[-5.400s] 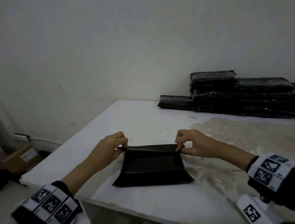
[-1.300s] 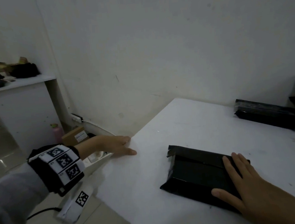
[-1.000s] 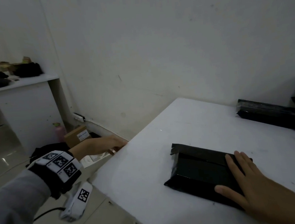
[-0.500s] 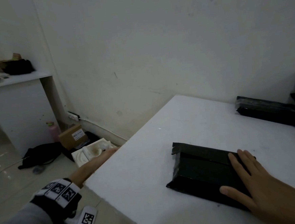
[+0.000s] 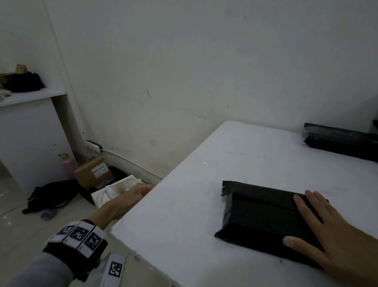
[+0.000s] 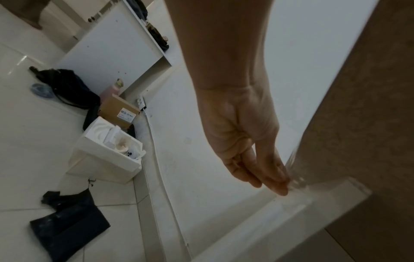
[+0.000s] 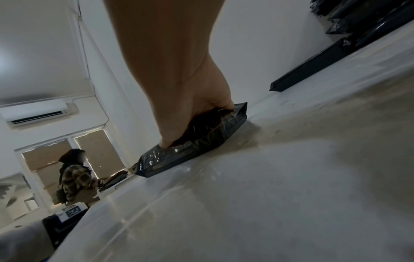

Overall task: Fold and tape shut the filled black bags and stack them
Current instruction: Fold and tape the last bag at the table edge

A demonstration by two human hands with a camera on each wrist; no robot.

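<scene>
white table [image 5: 189, 211] | right hand [image 5: 321, 230] fingers flat on black bag [image 5: 257, 215] | left hand [image 6: 244, 138] fingers straight, empty, below table edge

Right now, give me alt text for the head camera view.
A right hand rests flat on a folded black plastic bag lying on a white table. The left hand reaches down past the table's left edge, and more black bags lie by the wall.

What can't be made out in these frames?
- Left hand: head view hides its fingertips behind the table edge; the wrist view blurs what they touch.
- Stack of finished bags: cut off by the head view's right edge.
- Black bag: right hand covers its right end.
</scene>
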